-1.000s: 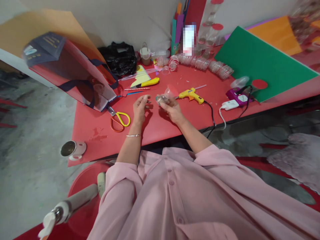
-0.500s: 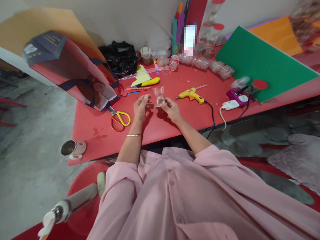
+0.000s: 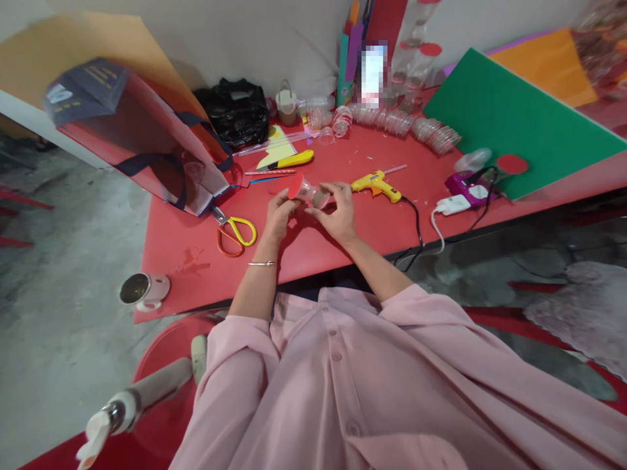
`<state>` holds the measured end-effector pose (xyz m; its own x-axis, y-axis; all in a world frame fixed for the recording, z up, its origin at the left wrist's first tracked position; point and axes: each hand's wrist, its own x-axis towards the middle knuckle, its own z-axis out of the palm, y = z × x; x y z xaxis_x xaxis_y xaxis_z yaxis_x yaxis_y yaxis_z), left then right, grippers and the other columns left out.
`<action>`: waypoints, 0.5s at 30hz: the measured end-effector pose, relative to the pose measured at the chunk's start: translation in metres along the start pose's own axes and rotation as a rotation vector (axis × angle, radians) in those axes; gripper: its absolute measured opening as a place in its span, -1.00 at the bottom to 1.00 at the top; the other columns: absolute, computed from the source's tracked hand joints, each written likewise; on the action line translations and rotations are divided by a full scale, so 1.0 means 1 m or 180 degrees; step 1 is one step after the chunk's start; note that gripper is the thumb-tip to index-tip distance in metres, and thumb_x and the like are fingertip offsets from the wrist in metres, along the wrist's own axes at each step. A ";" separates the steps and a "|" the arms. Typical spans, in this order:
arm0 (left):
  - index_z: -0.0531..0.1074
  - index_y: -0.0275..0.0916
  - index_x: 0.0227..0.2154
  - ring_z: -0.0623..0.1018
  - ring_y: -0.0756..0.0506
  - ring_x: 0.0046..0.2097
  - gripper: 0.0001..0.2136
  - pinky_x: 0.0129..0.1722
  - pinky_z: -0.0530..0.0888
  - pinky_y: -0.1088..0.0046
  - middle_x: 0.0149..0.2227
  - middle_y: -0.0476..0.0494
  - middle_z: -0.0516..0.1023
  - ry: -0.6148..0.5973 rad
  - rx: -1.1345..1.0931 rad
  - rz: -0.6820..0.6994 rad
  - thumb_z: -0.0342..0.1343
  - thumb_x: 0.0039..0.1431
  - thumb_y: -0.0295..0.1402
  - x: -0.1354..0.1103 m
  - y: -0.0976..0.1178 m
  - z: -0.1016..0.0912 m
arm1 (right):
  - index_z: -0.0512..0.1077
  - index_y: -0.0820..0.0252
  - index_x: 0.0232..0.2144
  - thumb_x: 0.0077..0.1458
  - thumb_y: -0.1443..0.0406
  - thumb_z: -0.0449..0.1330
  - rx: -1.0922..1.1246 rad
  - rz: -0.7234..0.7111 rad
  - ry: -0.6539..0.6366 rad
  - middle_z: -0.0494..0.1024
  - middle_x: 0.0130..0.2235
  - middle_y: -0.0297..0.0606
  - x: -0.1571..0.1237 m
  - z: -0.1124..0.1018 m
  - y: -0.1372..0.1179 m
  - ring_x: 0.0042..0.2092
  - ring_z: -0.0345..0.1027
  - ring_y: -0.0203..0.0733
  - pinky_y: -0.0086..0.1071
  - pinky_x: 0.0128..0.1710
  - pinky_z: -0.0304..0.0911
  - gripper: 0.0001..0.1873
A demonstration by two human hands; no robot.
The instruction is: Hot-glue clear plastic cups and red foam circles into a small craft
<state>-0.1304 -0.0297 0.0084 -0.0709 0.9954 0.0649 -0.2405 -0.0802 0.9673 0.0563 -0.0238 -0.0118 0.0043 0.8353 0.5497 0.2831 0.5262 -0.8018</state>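
Observation:
Both my hands hold a small clear plastic cup (image 3: 309, 192) on its side above the red table (image 3: 186, 254). A red disc (image 3: 294, 186) covers the cup's left end. My left hand (image 3: 278, 214) pinches the cup at the disc end with curled fingers. My right hand (image 3: 336, 212) grips the other end, fingers bent round it. A yellow glue gun (image 3: 377, 185) lies just right of my right hand. Yellow-handled scissors (image 3: 234, 234) lie left of my left hand.
A yellow box cutter (image 3: 290, 160), a red tote bag (image 3: 142, 140), a black plastic bag (image 3: 234, 114), rows of clear cups (image 3: 406, 127), a green sheet (image 3: 509, 117), a purple device (image 3: 467, 186) and a white charger (image 3: 453, 205) lie about. A metal mug (image 3: 142, 291) stands at the front left corner.
The cup stood upright in my right hand half a second ago; now it lies sideways with its red disc to the left, and my left hand has closed on it.

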 end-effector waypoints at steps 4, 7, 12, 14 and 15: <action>0.66 -0.19 -0.27 0.62 -0.06 -0.34 -0.74 -0.32 0.55 0.43 -0.31 -0.09 0.70 -0.0141 0.0057 -0.0035 0.42 -0.08 -0.27 -0.003 0.001 0.002 | 0.49 -0.02 0.16 0.21 -0.03 0.44 -0.0125 -0.0356 0.0110 0.48 0.14 -0.08 0.002 0.001 0.006 0.23 0.40 0.11 0.11 0.32 0.36 -0.44; 0.68 -0.18 -0.20 0.67 -0.13 -0.20 -0.59 -0.16 0.62 0.33 -0.19 -0.14 0.74 -0.0228 0.0221 0.0092 0.56 -0.18 -0.22 -0.005 0.003 0.006 | 0.48 -0.01 0.16 0.26 0.12 0.38 -0.0129 -0.0601 0.0091 0.53 0.14 -0.08 0.003 0.001 0.007 0.24 0.41 0.10 0.12 0.33 0.35 -0.54; 0.68 -0.23 -0.12 0.69 -0.21 -0.07 -0.44 0.00 0.64 0.23 -0.09 -0.22 0.76 -0.0264 0.0489 0.0365 0.65 -0.26 -0.18 -0.006 0.003 0.010 | 0.47 -0.02 0.16 0.29 0.14 0.32 -0.0112 -0.0576 0.0043 0.56 0.16 -0.09 0.002 0.002 0.011 0.26 0.42 0.11 0.13 0.34 0.35 -0.58; 0.67 -0.23 -0.13 0.70 -0.20 -0.07 -0.42 -0.02 0.64 0.25 -0.09 -0.22 0.75 -0.0291 0.0459 0.0430 0.66 -0.27 -0.16 -0.005 0.003 0.010 | 0.46 -0.02 0.17 0.30 0.07 0.33 0.0076 -0.0378 -0.0001 0.58 0.16 -0.09 0.002 0.004 0.012 0.25 0.44 0.10 0.11 0.31 0.38 -0.55; 0.67 -0.23 -0.12 0.70 -0.19 -0.09 -0.42 -0.06 0.65 0.27 -0.08 -0.22 0.75 -0.0343 0.0431 0.0433 0.66 -0.26 -0.15 -0.005 0.003 0.010 | 0.46 -0.02 0.19 0.29 0.03 0.34 0.0176 -0.0223 -0.0037 0.58 0.17 -0.09 0.002 0.005 0.012 0.24 0.45 0.10 0.10 0.29 0.40 -0.51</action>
<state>-0.1214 -0.0347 0.0130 0.0119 0.9763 0.2161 -0.1030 -0.2137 0.9714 0.0550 -0.0150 -0.0216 -0.0248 0.7978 0.6025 0.2290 0.5912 -0.7734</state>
